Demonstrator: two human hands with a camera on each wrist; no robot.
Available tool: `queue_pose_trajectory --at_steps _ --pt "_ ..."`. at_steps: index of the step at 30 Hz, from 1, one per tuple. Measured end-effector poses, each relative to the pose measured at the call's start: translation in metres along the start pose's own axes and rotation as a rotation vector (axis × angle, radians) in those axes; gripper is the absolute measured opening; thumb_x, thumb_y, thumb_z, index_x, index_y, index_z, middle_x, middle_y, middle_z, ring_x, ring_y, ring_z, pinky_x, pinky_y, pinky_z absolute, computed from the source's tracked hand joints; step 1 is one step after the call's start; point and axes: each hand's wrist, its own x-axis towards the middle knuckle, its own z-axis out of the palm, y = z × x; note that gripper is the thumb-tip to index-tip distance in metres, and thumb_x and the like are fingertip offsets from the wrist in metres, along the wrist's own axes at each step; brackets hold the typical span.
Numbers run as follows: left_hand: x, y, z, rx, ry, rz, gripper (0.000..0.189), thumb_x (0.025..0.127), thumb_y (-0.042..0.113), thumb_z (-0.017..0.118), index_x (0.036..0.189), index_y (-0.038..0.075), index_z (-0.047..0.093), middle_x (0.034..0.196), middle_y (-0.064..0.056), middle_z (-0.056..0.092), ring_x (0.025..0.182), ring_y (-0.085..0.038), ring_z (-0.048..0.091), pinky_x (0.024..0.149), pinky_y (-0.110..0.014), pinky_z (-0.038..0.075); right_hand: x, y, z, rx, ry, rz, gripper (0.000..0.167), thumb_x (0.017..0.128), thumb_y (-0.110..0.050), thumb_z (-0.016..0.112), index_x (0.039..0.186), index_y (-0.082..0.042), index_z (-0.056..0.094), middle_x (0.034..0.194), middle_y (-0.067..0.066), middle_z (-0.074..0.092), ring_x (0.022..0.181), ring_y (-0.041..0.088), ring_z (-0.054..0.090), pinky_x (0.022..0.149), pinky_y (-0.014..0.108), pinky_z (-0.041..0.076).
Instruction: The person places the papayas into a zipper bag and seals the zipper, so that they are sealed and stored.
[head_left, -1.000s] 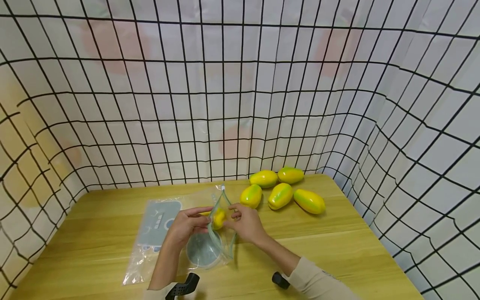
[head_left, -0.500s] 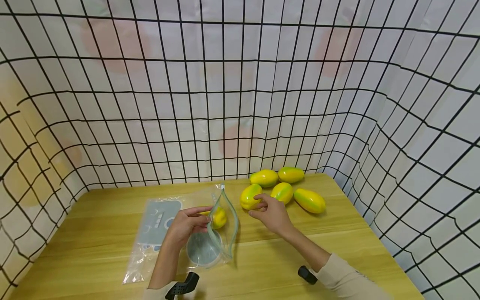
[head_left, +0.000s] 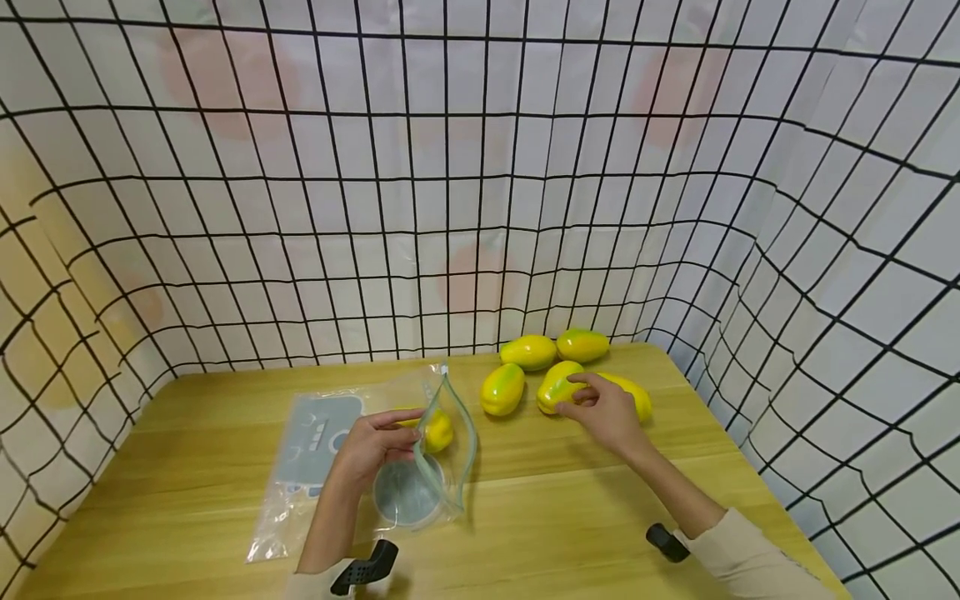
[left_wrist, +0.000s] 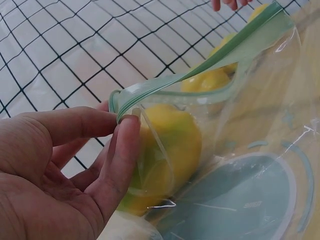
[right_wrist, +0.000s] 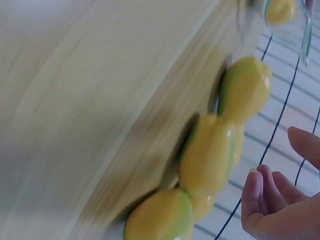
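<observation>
My left hand [head_left: 371, 450] pinches the green zip edge of a clear zip bag [left_wrist: 225, 57] between thumb and fingers. The bag lies on its side, its mouth gaping to the right. Inside it, close to the mouth, is a yellow-green papaya [head_left: 438, 432], partly covered by my left hand. My right hand [head_left: 609, 417] hovers at another papaya [head_left: 553, 390] in the group on the right, thumb and fingers apart. In the right wrist view nothing is between those fingers, and several papayas [right_wrist: 207, 155] lie beside the hand.
Loose papayas [head_left: 502, 390] lie at the back right of the wooden table [head_left: 540, 517]; one [head_left: 637, 400] is partly behind my right hand. Black wire mesh [head_left: 427, 250] walls the back and sides, with pale cloth behind it.
My right hand has let go of the bag's mouth and moved right, past the nearest papaya to the middle one. My left hand stays on the bag's edge.
</observation>
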Motion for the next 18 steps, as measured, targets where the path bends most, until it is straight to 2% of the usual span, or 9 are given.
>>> queue_pose_trajectory --at_steps 7,18 --pt "0.001 0.001 -0.001 0.003 -0.004 0.0 0.045 0.091 -0.002 0.069 0.135 -0.009 0.06 0.088 -0.006 0.076 0.064 -0.012 0.069 0.063 -0.025 0.062 0.004 0.021 -0.028 -0.066 0.027 0.037 0.058 0.09 -0.034 0.077 0.138 -0.006 0.06 0.118 0.022 0.072 0.102 0.034 0.068 0.085 0.047 0.057" --pt "-0.002 0.003 -0.001 -0.002 0.001 -0.011 0.046 0.092 -0.002 0.068 0.137 -0.008 0.059 0.094 -0.01 0.076 0.067 -0.012 0.071 0.064 -0.027 0.062 0.006 0.061 -0.056 -0.045 0.049 0.104 0.075 0.091 -0.039 0.076 0.151 -0.005 0.046 0.138 0.031 0.056 0.122 0.046 0.053 0.097 0.057 0.05"
